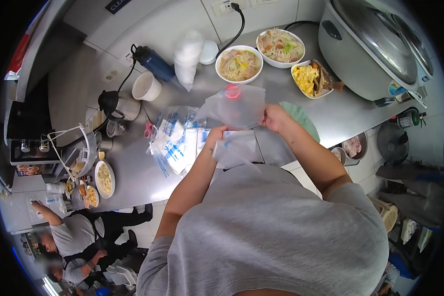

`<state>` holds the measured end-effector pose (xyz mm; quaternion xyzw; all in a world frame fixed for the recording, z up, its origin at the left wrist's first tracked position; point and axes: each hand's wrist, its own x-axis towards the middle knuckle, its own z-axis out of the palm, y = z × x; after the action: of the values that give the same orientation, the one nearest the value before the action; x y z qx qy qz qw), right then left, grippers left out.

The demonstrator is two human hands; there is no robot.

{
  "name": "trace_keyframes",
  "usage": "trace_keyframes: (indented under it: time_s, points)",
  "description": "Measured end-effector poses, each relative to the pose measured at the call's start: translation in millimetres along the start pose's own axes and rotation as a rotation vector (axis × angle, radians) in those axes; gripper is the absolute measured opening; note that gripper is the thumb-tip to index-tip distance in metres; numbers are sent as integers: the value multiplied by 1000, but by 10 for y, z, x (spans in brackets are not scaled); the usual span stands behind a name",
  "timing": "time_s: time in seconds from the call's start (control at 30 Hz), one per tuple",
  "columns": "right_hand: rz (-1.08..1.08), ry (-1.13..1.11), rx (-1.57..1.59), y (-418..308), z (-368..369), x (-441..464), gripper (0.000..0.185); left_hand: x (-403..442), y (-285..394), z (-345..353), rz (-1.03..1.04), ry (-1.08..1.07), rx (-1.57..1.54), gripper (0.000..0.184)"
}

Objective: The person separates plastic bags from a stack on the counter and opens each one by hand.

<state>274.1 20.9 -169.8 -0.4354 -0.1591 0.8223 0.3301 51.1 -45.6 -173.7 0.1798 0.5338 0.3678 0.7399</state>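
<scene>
A thin, clear plastic bag [241,108] is stretched between my two hands above the steel counter. My right hand [276,118] pinches its right edge, fingers closed. At its lower left side my left hand [216,135] also grips the film, though the fingers are partly hidden. Through the plastic shows something round and red, too veiled to name. Another sheet of clear film [237,150] hangs below, close to my waist. Left of my left hand lies a pile of plastic packs with blue print [175,143]. A green cloth or bag [301,120] lies beside my right hand.
Two bowls of noodles [239,65] and a dish of egg and fish [308,81] stand behind, near a large rice cooker [365,44]. Leftward are a blue bottle [155,64], a white tub [146,86], a kettle [121,106] and pink scissors [148,129]. Two people [79,232] are at left.
</scene>
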Motion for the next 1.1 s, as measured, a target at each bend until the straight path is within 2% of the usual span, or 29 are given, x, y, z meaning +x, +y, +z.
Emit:
trace_keyframes:
  time_s: [0.03, 0.07, 0.13, 0.23, 0.33, 0.43, 0.57, 0.63, 0.7, 0.73, 0.8, 0.87, 0.97, 1.03, 1.1]
  points:
    - [16, 14, -39, 77, -72, 80, 11, 47, -104, -40, -34, -48, -144, 22]
    - [-74, 89, -112, 73, -61, 49, 13, 81, -138, -53, -60, -99, -286, 19]
    - [-254, 236, -256, 33, 45, -141, 19, -175, 54, 157, 77, 84, -157, 17]
    - [-910, 546, -1132, -78, -86, -443, 24, -378, 204, 79, 383, 258, 24, 21]
    - [-1128, 731, -1659, -9, -388, -664, 25, -710, 473, 81, 634, 317, 91, 24]
    - [-1253, 529, -1677, 166, -922, -563, 23, -1145, 759, 297, 813, 258, 87, 26]
    - [-969, 532, -1337, -163, -515, -723, 23, -1584, 913, 546, 1001, 179, 167, 28]
    - [-1284, 321, -1043, -398, 167, -1126, 32, -1681, 925, 618, 1084, 177, 224, 26]
    - [-1405, -141, -969, -494, 738, -1605, 35, -1793, 850, 760, 1111, 216, 301, 27]
    - [-1447, -202, -1067, -480, 1037, -1784, 36, -1785, 838, 846, 1162, 205, 295, 26]
    - [-1402, -284, -1264, -437, 1218, -1849, 37, -1795, 810, 949, 1146, 175, 294, 27]
    - [-1215, -337, -1447, -404, 1201, -1718, 36, -1833, 801, 926, 1102, 85, 250, 23]
    - [-898, -517, -1124, -489, 1160, -1717, 28, -1859, 819, 864, 1181, 59, 378, 29]
    - [-995, -416, -1022, -416, 1275, -1794, 20, -1906, 815, 836, 1124, 9, 304, 33]
    - [-1004, -360, -945, -382, 1286, -1815, 14, -1929, 808, 856, 1104, -26, 283, 39]
